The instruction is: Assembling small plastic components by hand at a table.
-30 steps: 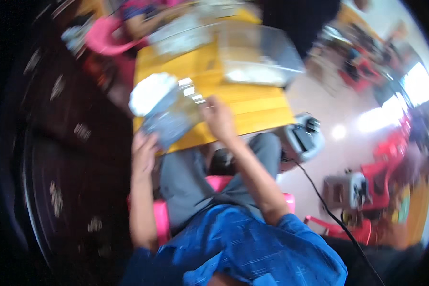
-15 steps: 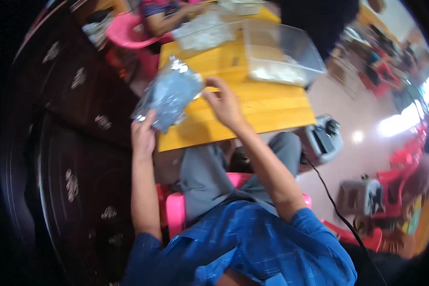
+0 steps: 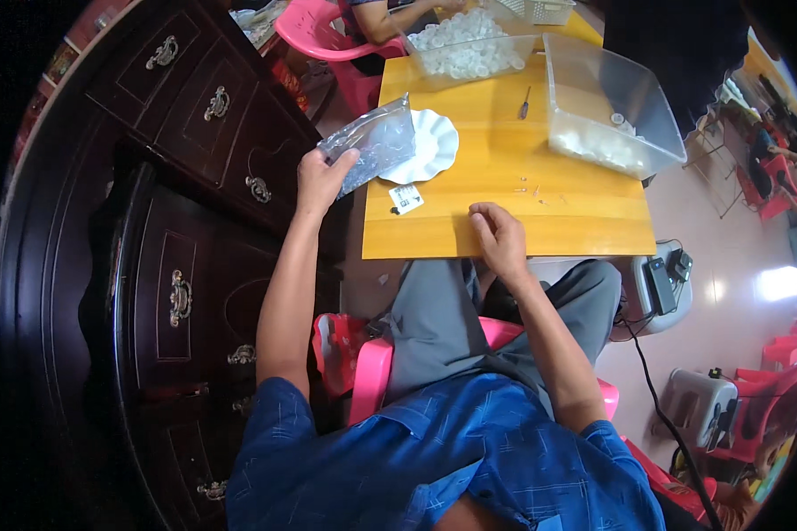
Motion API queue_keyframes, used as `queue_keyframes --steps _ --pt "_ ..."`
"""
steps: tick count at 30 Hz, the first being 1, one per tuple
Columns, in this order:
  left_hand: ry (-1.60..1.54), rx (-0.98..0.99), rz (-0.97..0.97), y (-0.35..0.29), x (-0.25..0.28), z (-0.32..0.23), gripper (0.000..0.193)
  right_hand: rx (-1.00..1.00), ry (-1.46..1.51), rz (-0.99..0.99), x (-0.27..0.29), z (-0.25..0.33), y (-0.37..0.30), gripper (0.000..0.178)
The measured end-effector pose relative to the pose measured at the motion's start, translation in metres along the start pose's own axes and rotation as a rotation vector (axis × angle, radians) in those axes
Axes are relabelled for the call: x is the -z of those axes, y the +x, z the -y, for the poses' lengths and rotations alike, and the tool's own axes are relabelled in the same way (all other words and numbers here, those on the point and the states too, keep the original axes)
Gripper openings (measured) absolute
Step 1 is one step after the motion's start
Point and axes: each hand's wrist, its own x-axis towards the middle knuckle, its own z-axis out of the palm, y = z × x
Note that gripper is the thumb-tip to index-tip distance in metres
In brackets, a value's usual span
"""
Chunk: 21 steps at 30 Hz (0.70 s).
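My left hand (image 3: 324, 180) grips the lower left edge of a clear, shiny plastic bag (image 3: 374, 144) with dark contents. The bag is tilted and covers the left part of a white scalloped plate (image 3: 436, 148) on the yellow table. Just below the plate lies a small white card with black print (image 3: 406, 199), a little dark piece beside it. At the table's front edge rests my right hand (image 3: 502, 241), its fingers loosely bent, the thumb apart and nothing visible in them. Several tiny parts (image 3: 537, 190) are scattered beyond that hand.
A clear bin heaped with white round pieces (image 3: 469, 44) stands at the far side. Another clear bin (image 3: 602, 106) at the right holds fewer pale pieces. Between them lies a screwdriver (image 3: 525, 104). A dark drawer cabinet (image 3: 195, 133) borders the left; a person (image 3: 381, 19) sits across.
My view has shifted, and the table shows further right. The bag now sits lower over the plate, still in my left hand. My right hand has drawn back from the bag to the front edge.
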Motion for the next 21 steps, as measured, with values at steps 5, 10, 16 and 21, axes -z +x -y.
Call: queue_keyframes --steps 5,10,16,21 --pt "0.339 -0.05 0.002 0.012 -0.004 -0.017 0.034 -0.029 -0.02 -0.041 0.001 -0.003 0.003 0.016" --pt "0.302 -0.09 0.01 0.018 -0.002 -0.021 0.034 -0.025 0.006 -0.051 0.001 0.0 0.002 0.015" --pt "0.403 -0.105 -0.003 0.017 -0.005 -0.037 0.031 -0.04 0.025 -0.058 0.0 -0.003 -0.001 0.015" --pt "0.465 -0.121 0.011 0.021 -0.006 -0.048 0.03 -0.041 0.017 -0.061 0.001 -0.002 0.0 0.016"
